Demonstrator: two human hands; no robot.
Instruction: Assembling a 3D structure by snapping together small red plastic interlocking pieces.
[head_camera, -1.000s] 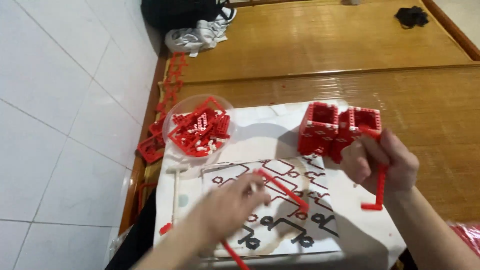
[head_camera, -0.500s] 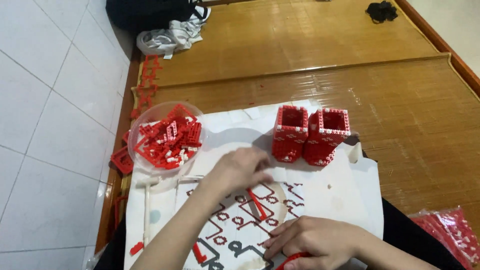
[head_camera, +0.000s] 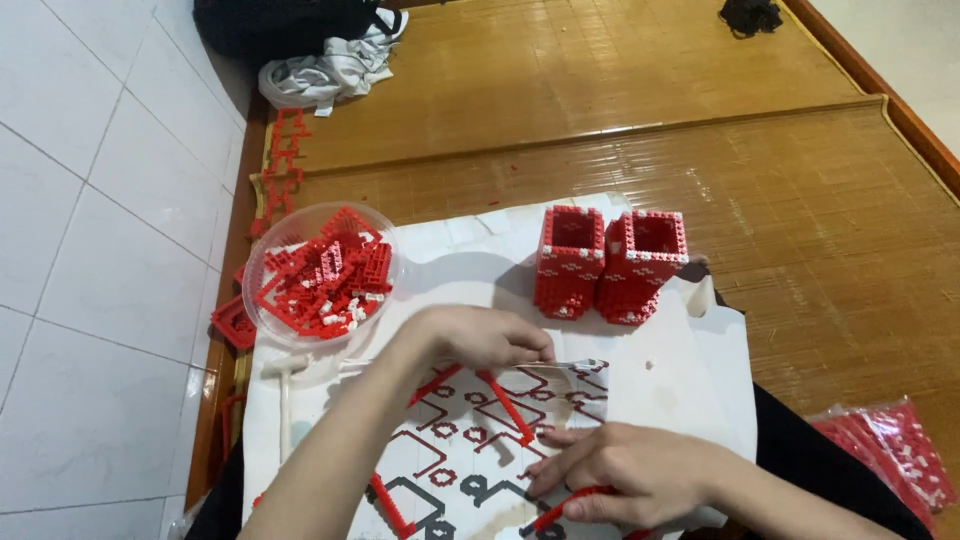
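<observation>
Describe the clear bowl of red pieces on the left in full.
The clear bowl is round, shallow and see-through, plastic by the look of it. It stands upright at the left edge of the white sheet, partly overhanging it. Inside lies a loose heap of small red pieces, flat lattice-like frames and bits, a few with white specks. More red frames lie under and beside its left rim. Neither hand touches it; the left hand is nearest.
</observation>
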